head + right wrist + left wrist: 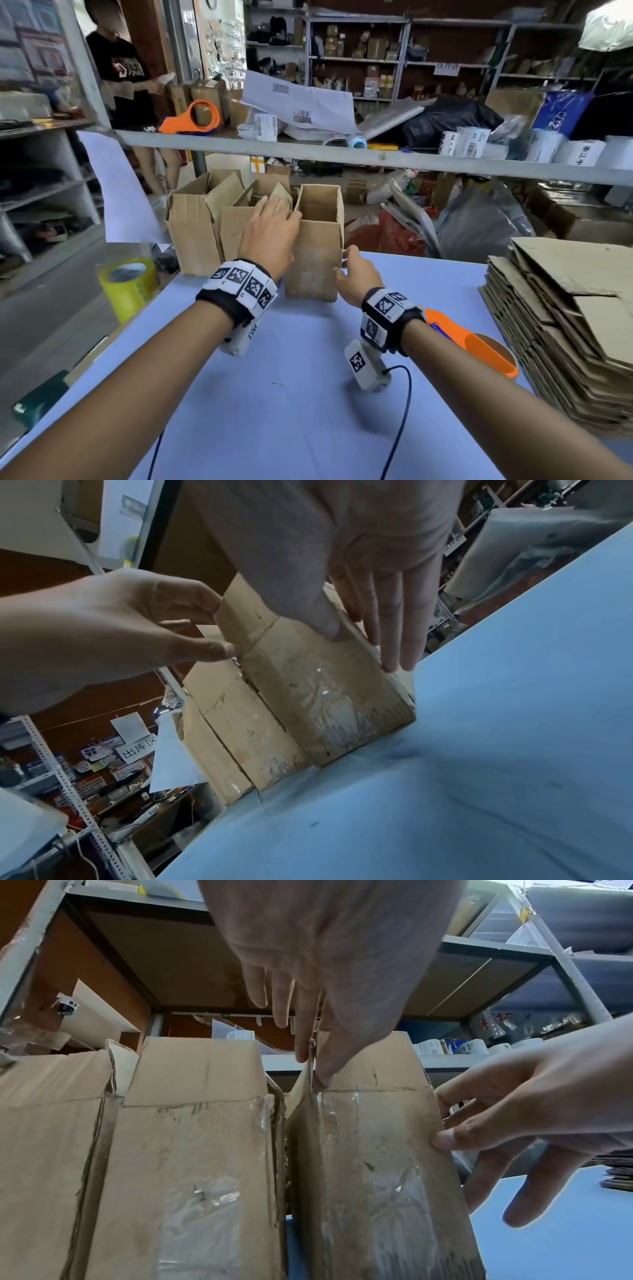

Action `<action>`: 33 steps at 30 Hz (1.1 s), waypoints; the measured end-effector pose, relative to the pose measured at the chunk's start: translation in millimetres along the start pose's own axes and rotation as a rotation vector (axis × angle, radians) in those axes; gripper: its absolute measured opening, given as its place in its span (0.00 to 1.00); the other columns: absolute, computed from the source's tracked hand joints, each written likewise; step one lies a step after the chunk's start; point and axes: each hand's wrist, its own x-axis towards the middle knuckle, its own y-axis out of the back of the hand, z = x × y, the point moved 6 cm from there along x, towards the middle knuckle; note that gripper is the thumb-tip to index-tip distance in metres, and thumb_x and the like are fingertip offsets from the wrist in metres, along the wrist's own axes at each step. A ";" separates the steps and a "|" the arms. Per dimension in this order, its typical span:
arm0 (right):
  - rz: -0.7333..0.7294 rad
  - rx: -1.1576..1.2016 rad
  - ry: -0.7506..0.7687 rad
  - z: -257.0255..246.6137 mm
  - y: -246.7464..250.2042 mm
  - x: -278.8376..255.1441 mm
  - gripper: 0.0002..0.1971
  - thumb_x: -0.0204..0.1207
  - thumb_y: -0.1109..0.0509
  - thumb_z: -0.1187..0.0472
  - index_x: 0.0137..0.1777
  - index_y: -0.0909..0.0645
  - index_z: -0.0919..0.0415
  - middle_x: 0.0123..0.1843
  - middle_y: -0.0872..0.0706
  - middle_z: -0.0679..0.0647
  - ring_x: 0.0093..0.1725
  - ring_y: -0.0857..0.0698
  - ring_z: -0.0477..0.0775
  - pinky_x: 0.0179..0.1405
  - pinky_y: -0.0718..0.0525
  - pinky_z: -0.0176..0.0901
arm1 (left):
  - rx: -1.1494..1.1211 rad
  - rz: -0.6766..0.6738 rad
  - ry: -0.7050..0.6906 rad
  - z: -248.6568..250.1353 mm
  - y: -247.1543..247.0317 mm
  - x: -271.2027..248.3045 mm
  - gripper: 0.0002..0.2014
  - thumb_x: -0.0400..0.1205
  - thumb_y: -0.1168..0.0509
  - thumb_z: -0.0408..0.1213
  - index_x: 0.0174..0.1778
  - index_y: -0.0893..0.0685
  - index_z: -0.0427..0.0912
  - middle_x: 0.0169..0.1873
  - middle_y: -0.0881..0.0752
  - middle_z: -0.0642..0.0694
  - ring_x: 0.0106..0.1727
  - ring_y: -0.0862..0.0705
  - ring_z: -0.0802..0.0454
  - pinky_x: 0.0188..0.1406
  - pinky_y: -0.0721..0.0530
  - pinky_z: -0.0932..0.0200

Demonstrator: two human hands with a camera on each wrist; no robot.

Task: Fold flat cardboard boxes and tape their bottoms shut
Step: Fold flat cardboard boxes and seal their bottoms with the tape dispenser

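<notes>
While both hands steadied the assembled box point(317, 253) at twelve o'clock beside two finished boxes point(219, 222), left hand point(270, 233) pinching its flap and right hand point(356, 274) flat-fingered against its side, this one seemed done; next likely needs a flat from the stack point(561, 329) at three o'clock.

A cluttered storeroom surrounded the blue worktable point(308, 394). A grey shelf board point(342, 156) crossed above it, piled with papers and labelled packets. Metal racks point(404, 61) of goods lined the brown back wall, and bags littered the floor beyond.
</notes>
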 end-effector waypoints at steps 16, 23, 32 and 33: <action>-0.027 0.066 -0.033 -14.8 4.6 6.1 0.21 0.89 0.36 0.53 0.72 0.32 0.67 0.72 0.19 0.65 0.69 0.19 0.68 0.65 0.20 0.55 | -0.114 -0.044 0.018 2.1 16.4 4.7 0.32 0.82 0.36 0.37 0.83 0.36 0.46 0.82 0.31 0.42 0.87 0.46 0.40 0.87 0.47 0.43; 0.132 0.474 0.090 6.6 83.5 -87.8 0.16 0.86 0.32 0.49 0.69 0.28 0.53 0.68 0.19 0.49 0.62 0.18 0.45 0.52 0.22 0.34 | -0.935 -0.238 0.050 88.2 73.6 -21.2 0.27 0.85 0.34 0.49 0.80 0.31 0.52 0.75 0.26 0.43 0.78 0.28 0.48 0.74 0.27 0.48; 0.598 0.283 -0.136 147.9 240.9 -197.0 0.24 0.83 0.29 0.50 0.74 0.25 0.60 0.75 0.22 0.59 0.77 0.27 0.60 0.79 0.29 0.60 | -1.454 -0.549 0.043 252.0 92.8 -33.4 0.22 0.89 0.39 0.45 0.79 0.29 0.45 0.74 0.24 0.42 0.72 0.24 0.48 0.72 0.23 0.48; 0.624 0.224 -0.222 170.3 256.4 -202.4 0.26 0.83 0.29 0.49 0.76 0.26 0.61 0.77 0.24 0.61 0.79 0.29 0.63 0.81 0.32 0.61 | -1.477 -0.601 0.043 269.7 88.7 -32.8 0.23 0.90 0.40 0.44 0.81 0.30 0.45 0.76 0.26 0.42 0.72 0.24 0.48 0.73 0.23 0.47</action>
